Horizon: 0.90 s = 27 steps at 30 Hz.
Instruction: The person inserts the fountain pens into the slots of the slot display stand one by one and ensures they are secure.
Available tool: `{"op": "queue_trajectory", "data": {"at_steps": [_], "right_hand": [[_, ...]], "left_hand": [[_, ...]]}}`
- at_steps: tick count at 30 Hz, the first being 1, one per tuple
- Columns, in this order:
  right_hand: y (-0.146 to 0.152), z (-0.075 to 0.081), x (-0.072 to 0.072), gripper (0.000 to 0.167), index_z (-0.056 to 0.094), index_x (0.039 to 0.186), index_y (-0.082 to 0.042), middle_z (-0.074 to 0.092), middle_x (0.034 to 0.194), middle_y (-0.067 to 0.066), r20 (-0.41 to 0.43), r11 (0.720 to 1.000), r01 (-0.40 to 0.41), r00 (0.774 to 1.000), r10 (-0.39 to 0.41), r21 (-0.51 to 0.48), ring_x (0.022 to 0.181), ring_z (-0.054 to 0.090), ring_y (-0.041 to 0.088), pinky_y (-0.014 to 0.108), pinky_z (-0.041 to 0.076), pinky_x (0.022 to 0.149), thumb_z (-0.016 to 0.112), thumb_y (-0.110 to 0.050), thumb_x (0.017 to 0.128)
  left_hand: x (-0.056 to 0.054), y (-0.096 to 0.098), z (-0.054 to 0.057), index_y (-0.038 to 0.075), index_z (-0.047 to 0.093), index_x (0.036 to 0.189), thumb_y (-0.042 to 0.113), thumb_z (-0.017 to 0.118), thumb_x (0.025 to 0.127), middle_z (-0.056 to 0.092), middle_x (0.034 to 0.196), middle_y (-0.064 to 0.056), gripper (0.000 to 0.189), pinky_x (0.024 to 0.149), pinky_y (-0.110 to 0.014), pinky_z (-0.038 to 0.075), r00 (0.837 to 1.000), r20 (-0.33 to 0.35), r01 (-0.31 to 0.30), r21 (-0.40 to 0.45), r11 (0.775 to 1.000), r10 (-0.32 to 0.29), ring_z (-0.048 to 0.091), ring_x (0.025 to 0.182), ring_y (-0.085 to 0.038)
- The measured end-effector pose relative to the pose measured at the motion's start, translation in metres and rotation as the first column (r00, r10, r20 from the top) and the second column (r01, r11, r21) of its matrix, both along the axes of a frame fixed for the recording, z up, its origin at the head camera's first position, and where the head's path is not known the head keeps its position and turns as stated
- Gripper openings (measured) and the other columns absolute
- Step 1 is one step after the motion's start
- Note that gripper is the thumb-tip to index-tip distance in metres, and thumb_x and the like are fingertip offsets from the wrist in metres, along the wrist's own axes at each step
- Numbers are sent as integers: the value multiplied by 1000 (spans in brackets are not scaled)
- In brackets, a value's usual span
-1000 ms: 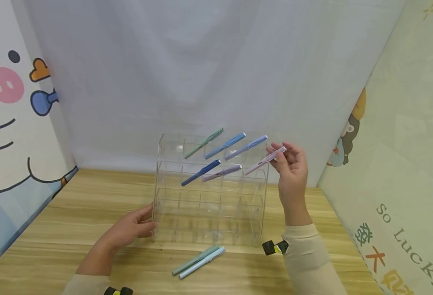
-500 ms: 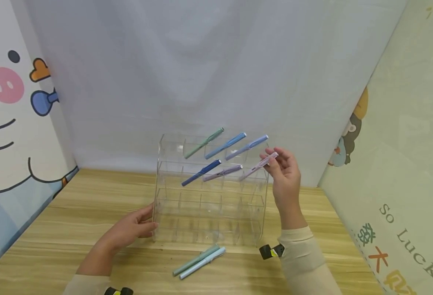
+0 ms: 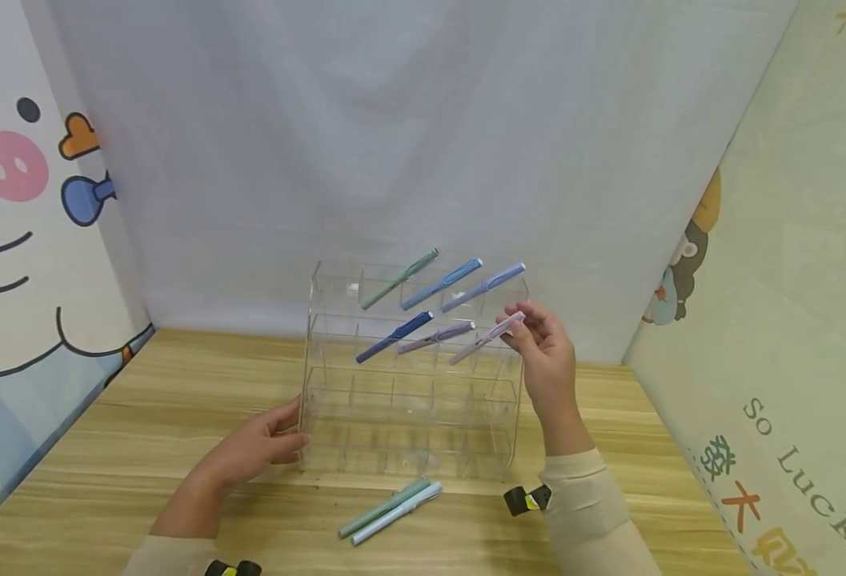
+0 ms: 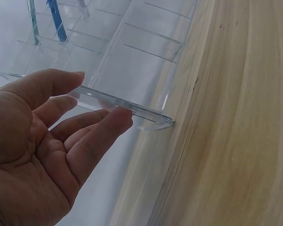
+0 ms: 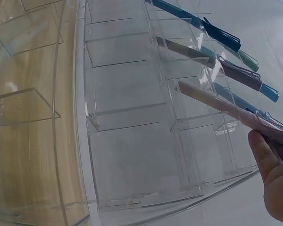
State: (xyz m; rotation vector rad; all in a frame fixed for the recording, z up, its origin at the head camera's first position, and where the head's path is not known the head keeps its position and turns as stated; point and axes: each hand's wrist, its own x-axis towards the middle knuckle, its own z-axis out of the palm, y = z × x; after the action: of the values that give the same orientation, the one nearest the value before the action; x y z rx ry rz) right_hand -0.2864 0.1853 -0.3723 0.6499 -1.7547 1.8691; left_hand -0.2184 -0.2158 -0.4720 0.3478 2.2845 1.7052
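Observation:
A clear acrylic pen rack [image 3: 408, 410] with stepped, divided tiers stands on the table. My right hand [image 3: 548, 360] pinches a pale pink pen [image 3: 476, 346] near its cap end, the other end slanting down into the second tier from the top. Left of it in that tier lean a mauve pen [image 3: 437, 337] and a dark blue pen [image 3: 394, 337]. Green [image 3: 398, 280], blue [image 3: 440, 285] and periwinkle [image 3: 483, 288] pens lean in the top tier. At the rack's left side, my left hand [image 3: 260, 444] holds the edge of the side panel [image 4: 125, 106] between thumb and fingers.
On the wooden table [image 3: 142, 416], in front of the rack, a sage green pen [image 3: 379, 510] and a light blue pen [image 3: 394, 516] lie side by side. A pale curtain [image 3: 394, 144] hangs behind, with printed panels [image 3: 790, 280] at both sides.
My right hand has moved left and down with the pale pink pen, bringing it closer to the mauve pen in the second tier. My left hand stays at the rack's side.

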Motion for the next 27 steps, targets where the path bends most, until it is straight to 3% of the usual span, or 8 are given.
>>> {"op": "queue_trajectory", "data": {"at_steps": [7,13,20,23,27], "right_hand": [[0,-3,1,32,54,126,11,61,116,24,20,1000,8,1000,-8,-3,111,62,41,34,57,90,58,-6,99],[1,-5,2,30,56,123,11,64,113,18,16,1000,1,1000,-1,-2,106,67,28,35,56,90,59,-5,98],[1,-6,3,30,57,121,14,67,109,6,23,999,19,1000,-20,28,101,69,14,30,56,90,59,-6,98],[1,-8,3,29,59,121,13,66,110,10,30,999,28,999,-29,33,101,69,14,30,56,90,59,-6,98],[1,-8,4,29,60,120,12,62,114,28,39,999,25,999,-26,29,101,69,14,30,56,91,59,-6,98]], "left_hand": [[0,1,-2,14,17,159,29,61,99,19,162,-19,76,96,-39,55,1000,9,-8,-1,1000,8,41,137,-42],[0,1,-1,17,18,159,35,63,97,21,162,-17,79,97,-40,54,1000,2,-9,-4,1000,9,40,138,-41],[0,0,2,13,17,158,28,61,99,19,161,-21,76,96,-40,55,1000,-22,12,20,1000,-11,40,137,-44],[0,1,2,13,17,158,27,61,99,20,160,-21,75,96,-40,55,1000,-21,13,31,999,-12,39,137,-44],[1,0,2,12,17,158,27,61,98,20,160,-22,76,96,-39,55,1000,-17,11,35,999,-11,39,137,-44]]}}
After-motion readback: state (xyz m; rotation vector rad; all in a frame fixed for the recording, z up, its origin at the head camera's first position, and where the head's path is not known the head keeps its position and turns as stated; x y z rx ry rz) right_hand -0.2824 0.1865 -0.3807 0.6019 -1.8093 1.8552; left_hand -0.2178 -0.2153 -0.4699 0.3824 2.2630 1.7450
